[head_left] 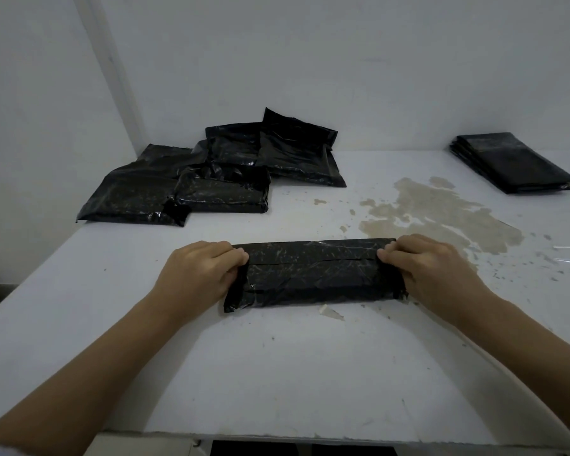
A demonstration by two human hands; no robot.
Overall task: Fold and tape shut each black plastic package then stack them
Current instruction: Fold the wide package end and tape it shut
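Both hands on it now: left hand (pixel 202 273) curls over one end of the black package (pixel 313 274), fingers pinching the folded flap; right hand (pixel 431 270) does the same at the opposite end. Pkg lies flat between them on the white table (pixel 277 373), worn brown patch just beyond the right grip. Loose pile of packages (pixel 211 179) beyond the left hand, neat stack (pixel 514 162) far right by the wall. No readable labels.

White desk (pixel 277 373), scuffed, with a tan stain (pixel 441 218) right of centre. Lying on it: 1 folded black package (pixel 313 274) mid-desk, a loose pile of packages (pixel 211 179) far left, a neat stack (pixel 514 162) far right.
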